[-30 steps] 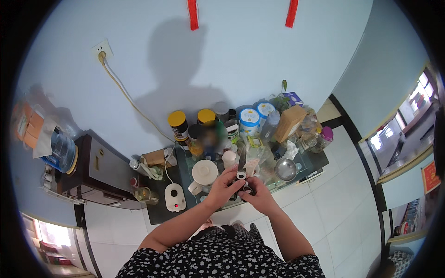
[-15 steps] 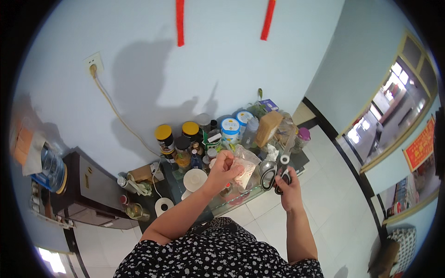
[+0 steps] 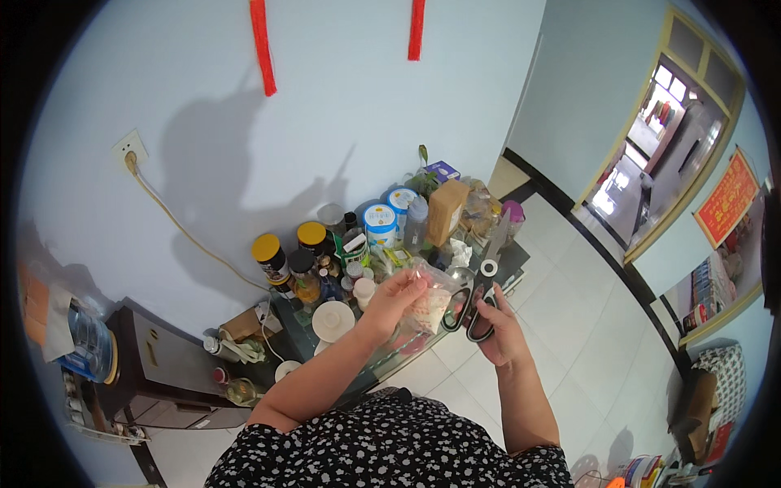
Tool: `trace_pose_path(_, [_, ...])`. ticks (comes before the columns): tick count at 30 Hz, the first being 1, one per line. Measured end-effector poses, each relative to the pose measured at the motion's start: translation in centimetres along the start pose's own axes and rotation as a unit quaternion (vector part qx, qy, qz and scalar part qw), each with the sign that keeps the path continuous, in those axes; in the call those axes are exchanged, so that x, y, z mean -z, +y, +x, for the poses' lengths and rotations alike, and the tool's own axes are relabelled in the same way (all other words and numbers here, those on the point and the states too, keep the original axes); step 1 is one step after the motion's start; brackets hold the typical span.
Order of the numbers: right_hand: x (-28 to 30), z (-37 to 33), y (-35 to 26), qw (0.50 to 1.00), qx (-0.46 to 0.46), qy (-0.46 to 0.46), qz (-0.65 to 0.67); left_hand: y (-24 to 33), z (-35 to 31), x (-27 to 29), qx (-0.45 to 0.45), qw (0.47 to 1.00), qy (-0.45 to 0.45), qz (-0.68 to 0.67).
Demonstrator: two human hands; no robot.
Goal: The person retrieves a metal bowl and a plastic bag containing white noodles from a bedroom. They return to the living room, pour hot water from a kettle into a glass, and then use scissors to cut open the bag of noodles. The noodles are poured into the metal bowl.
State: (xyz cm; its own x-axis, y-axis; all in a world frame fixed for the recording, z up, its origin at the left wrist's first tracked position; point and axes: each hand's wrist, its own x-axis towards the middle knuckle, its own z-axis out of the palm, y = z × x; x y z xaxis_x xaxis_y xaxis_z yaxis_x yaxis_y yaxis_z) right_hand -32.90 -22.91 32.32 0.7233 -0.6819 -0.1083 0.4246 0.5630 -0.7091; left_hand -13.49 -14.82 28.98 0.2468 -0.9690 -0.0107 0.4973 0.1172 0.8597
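Pinching a clear plastic bag [image 3: 429, 302] by its top, the left hand [image 3: 396, 299] holds it just left of the upright scissors [image 3: 482, 286] gripped in the right hand [image 3: 500, 329].

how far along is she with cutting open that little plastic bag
Done: the left hand holds the small clear plastic bag up over the cluttered table, and the right hand grips the black-handled scissors, blades pointing up. In hand: scissors sit right beside the bag. Left: the blades are not on the bag, and whether it is already cut is too small to tell.
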Motion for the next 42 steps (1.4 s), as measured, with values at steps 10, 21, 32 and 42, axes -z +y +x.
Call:
trace_pose_path(10, [2.0, -2.9, 2.7, 0.991, 0.024, -0.083, -0.101, 0.0, -0.4, -1.0, 0.024, 0.990, -0.013, 0.138])
trace_pose_path(21, [4.2, -4.8, 0.4, 0.988, -0.032, -0.088, -0.126, 0.7, 0.5, 0.3, 0.039, 0.993, -0.017, 0.106])
trace_pose_path(32, [5.4, -2.8, -1.6, 0.877, -0.038, -0.084, -0.472, 1.5, 1.7, 2.1, -0.008, 0.991, 0.008, 0.133])
trace_pose_path(42, [3.0, -2.2, -1.8, 0.854, -0.078, -0.075, -0.510, 1.1, 1.6, 2.6, -0.037, 0.979, -0.040, 0.198])
